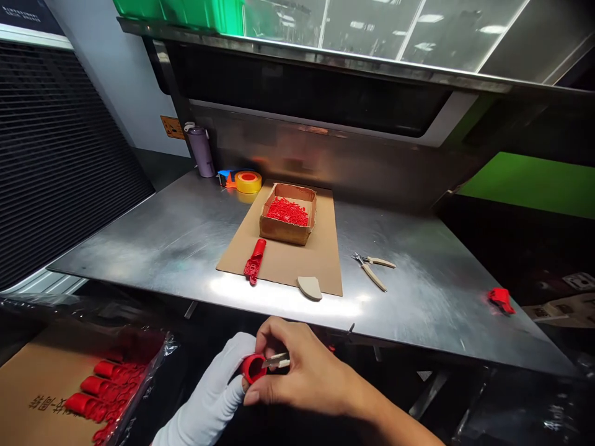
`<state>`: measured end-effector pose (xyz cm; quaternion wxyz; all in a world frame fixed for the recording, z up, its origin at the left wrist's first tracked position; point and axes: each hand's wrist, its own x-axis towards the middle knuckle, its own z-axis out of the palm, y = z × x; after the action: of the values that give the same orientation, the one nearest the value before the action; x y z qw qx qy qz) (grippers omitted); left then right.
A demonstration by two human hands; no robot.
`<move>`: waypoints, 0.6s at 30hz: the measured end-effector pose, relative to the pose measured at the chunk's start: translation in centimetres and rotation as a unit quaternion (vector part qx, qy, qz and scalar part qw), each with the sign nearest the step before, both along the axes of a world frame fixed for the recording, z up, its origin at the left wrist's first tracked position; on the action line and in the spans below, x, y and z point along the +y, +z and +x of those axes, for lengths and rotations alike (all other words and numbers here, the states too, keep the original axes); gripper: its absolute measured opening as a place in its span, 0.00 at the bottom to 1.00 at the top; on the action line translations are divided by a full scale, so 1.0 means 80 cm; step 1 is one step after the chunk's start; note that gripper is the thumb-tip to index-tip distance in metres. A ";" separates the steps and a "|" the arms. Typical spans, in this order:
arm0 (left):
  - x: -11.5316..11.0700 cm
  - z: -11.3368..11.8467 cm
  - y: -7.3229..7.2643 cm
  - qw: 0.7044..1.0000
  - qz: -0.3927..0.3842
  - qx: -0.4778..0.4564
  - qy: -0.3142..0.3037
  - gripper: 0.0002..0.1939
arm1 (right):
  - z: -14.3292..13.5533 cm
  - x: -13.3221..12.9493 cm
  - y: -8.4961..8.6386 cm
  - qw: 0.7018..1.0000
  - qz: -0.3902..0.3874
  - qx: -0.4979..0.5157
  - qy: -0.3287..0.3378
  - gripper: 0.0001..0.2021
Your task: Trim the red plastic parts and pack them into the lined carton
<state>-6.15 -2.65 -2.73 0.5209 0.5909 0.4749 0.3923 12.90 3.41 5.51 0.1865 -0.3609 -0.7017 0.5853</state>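
Red plastic sits between your hands: your left hand (pixel 218 390), in a white glove, is closed around a red part (pixel 253 367), and your bare right hand (pixel 297 371) pinches a small metal blade (pixel 277 360) against the part's rim. Both are held below the worktop's near edge, at about 6 o'clock in the view.

Writing is scarce. The carton (pixel 41 384) at 8 o'clock carries dark printed characters, too small to read, and holds a clear bag of red parts (pixel 105 387). An orange label (pixel 171 127) on the back wall at 11 o'clock is too blurred to read.

The worktop (pixel 418 297) is brushed steel, scuffed and glaring under the light. At its centre lies a cardboard sheet (pixel 320 254) bearing a small box (pixel 288 214) of red trimmings, another red part (pixel 255 260) at the box's 7 o'clock, and a beige wedge (pixel 310 287) at the sheet's near edge. Cutters (pixel 374 267) lie at 3 o'clock of the sheet, well apart from a red scrap (pixel 501 299) farther right. At the back, near 11 o'clock, stand a purple bottle (pixel 201 150) and a yellow tape roll (pixel 248 181). A steel shelf (pixel 325 59) overhangs, with a green bin (pixel 186 12) on it.
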 end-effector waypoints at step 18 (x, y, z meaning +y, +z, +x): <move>-0.030 -0.024 0.034 1.000 -0.010 0.011 0.021 0.28 | -0.032 0.000 -0.025 0.993 -0.095 0.071 0.006 0.20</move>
<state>-8.05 -5.06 0.00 0.5134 0.5801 0.4964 0.3918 10.31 3.40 3.54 0.1976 -0.3300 -0.6302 0.6744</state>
